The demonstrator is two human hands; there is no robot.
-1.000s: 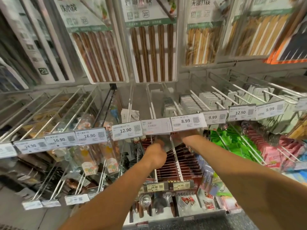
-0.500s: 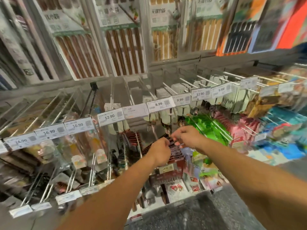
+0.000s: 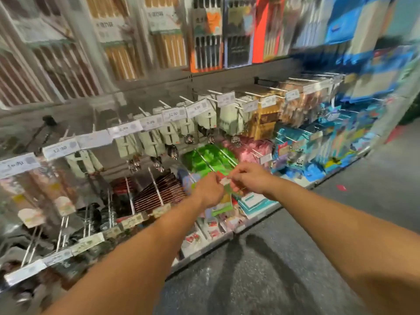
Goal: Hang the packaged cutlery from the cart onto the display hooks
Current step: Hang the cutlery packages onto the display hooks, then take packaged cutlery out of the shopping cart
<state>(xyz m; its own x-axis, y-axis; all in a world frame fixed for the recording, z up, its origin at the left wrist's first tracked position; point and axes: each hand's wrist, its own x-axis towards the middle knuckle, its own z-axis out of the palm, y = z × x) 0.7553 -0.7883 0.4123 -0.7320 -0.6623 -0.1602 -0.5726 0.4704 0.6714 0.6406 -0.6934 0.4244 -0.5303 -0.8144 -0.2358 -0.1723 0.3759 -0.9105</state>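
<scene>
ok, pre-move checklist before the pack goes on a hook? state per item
1. Left hand holds the pack: ok, fingers curled at its top edge.
2. Right hand holds the pack: ok, pinching the same top edge.
3. Hang hole visible: cannot tell, hidden by the fingers and blur.
4. Pack already on a hook: cannot tell.
5. Nearby hook tip reachable: ok, the wire hook over the green packs points toward the hands.
6. Image sharpness: not ok, heavy motion blur.
</scene>
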